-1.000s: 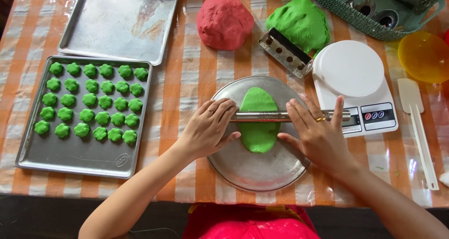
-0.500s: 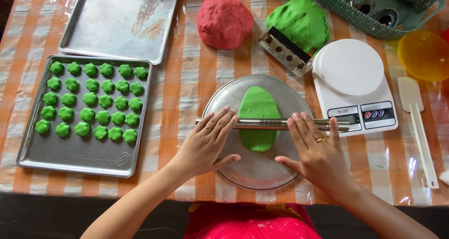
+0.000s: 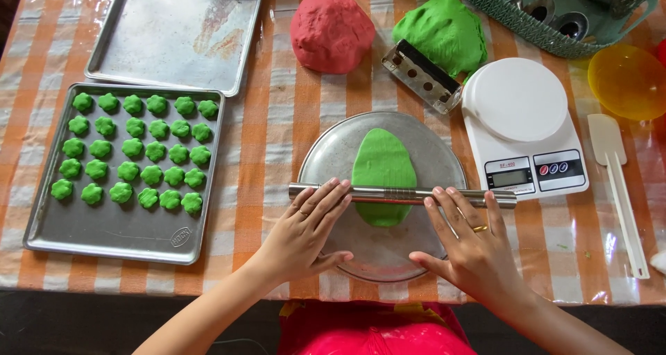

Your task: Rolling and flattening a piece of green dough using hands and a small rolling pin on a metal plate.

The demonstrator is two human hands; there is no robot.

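Fingers of the left hand [image 3: 305, 230] and right hand [image 3: 472, 247] lie flat and open on a steel rolling pin [image 3: 402, 195] (pressing, not gripping) across the flattened green dough [image 3: 383, 171] on a round metal plate [image 3: 444, 154].

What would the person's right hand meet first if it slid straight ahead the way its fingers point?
The right hand already touches the metal rolling pin; beyond it, probably the round tray rim, then the white kitchen scale.

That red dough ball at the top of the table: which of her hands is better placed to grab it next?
Probably the left hand. The red dough ball lies up and left of the round metal plate, on the left hand's side. The right hand would have to cross over the rolling pin.
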